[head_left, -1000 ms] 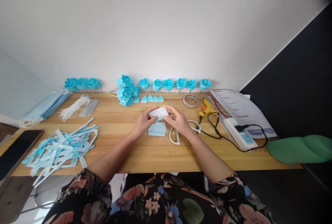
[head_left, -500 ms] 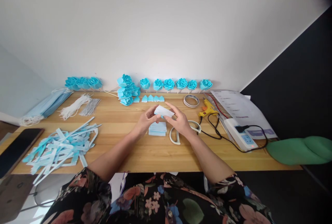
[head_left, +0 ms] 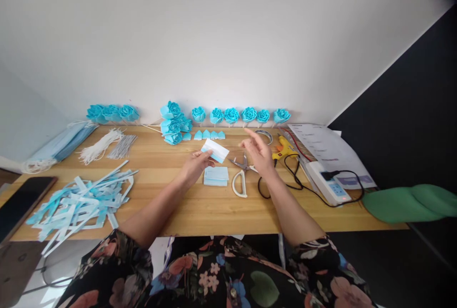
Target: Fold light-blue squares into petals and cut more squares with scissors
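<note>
My left hand [head_left: 194,164] pinches a small folded blue-and-white piece of mask fabric [head_left: 215,150] above the wooden table [head_left: 200,208]. A stack of similar cut blue pieces [head_left: 216,176] lies just below it. My right hand [head_left: 259,152] hovers to the right with fingers spread, holding nothing, above the white-handled scissors [head_left: 240,177]. The yellow glue gun [head_left: 284,147] lies just right of that hand.
Blue fabric roses [head_left: 231,115] line the wall, with small petals [head_left: 210,134] before them. Cut mask strips [head_left: 82,199] and a phone [head_left: 19,205] lie left; masks [head_left: 59,146] and ear loops [head_left: 100,146] far left. A power strip [head_left: 330,182], papers [head_left: 326,148], tape roll [head_left: 264,133] sit right.
My right hand let go of the fabric piece and moved right and up, opening. The left hand keeps the piece. The scissors, covered before, now show.
</note>
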`<state>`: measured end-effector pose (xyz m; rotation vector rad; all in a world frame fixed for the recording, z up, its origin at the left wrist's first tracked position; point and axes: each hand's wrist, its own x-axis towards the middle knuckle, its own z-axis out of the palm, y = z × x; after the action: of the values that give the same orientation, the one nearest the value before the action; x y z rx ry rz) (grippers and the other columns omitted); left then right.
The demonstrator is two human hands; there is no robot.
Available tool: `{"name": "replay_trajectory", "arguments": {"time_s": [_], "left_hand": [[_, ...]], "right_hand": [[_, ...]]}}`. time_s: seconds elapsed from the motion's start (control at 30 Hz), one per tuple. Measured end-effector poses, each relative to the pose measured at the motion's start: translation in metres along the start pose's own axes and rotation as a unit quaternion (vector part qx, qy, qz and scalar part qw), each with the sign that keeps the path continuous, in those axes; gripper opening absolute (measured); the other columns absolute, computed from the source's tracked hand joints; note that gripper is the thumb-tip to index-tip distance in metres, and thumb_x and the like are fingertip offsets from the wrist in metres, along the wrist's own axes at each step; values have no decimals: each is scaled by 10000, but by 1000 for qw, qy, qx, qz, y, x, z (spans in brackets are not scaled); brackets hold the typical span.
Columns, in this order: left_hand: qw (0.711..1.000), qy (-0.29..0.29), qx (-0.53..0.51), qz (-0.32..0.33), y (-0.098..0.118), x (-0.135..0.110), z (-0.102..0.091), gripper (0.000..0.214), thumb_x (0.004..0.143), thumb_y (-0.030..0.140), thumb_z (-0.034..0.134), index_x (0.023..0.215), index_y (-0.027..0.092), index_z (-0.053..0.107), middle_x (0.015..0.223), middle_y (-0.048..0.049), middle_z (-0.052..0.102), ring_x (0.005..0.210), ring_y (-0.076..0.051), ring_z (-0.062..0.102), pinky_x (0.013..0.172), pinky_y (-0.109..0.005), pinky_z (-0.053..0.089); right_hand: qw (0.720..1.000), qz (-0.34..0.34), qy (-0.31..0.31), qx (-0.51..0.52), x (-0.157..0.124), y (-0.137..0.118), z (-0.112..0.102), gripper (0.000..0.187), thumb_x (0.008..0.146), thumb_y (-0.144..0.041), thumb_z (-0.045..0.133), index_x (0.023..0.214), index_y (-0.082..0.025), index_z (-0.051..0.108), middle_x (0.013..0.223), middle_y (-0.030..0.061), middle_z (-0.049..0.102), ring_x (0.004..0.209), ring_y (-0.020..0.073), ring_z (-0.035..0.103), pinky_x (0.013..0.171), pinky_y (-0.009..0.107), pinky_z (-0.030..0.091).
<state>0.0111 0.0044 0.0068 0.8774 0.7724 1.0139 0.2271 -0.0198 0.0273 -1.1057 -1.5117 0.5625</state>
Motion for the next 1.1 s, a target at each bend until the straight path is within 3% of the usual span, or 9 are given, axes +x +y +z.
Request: {"name": "replay_trajectory", "arguments": {"time_s": [0.13,0.3,0.4,0.6,0.8,1.1], "left_hand": [[1000,-7,-8,-11,6,-3,2,291,669,353,784,721,88,676,686,-88,698,611,-153,623,579,-273,450],[999,-41,19,-26,9,-6,4,343,664,414,771,705,90,667,589,-87,671,528,-141,594,520,-254,416],[998,-48,24,-28,9,-6,3,371,646,452,771,683,105,646,545,-76,653,501,-132,584,485,-233,388],[996,-46,52,-51,9,-3,0,380,674,482,733,676,115,632,499,-63,633,412,-94,510,408,-214,301],[996,-31,64,-48,4,-1,-2,384,671,467,756,616,117,606,496,-58,625,423,-93,513,413,-215,312],[995,-55,88,-10,-3,0,-3,402,649,487,787,651,116,632,611,-67,686,473,-105,556,489,-242,419]], "right_hand": [[988,-99,-55,-102,11,-24,-8,430,919,-328,532,1345,-269,527,1019,38,713,996,211,646,974,417,469],[915,-273,-228,-191,12,-35,7,523,840,-350,663,1342,-296,529,1297,61,620,1274,274,497,1059,497,412],[883,-314,-271,-218,11,-26,14,518,848,-320,654,1349,-287,524,1371,66,571,1358,277,413,1081,501,395],[887,-312,-244,-236,11,-7,18,419,857,-114,554,1223,-304,628,1370,37,577,1362,268,412,1066,523,409],[913,-287,-200,-209,4,9,21,199,866,-213,639,991,-337,732,1305,10,631,1316,262,462,1032,509,438],[944,-247,-146,-163,-5,17,24,126,872,-245,639,923,-287,746,1263,50,644,1260,257,495,1026,512,438]]}}
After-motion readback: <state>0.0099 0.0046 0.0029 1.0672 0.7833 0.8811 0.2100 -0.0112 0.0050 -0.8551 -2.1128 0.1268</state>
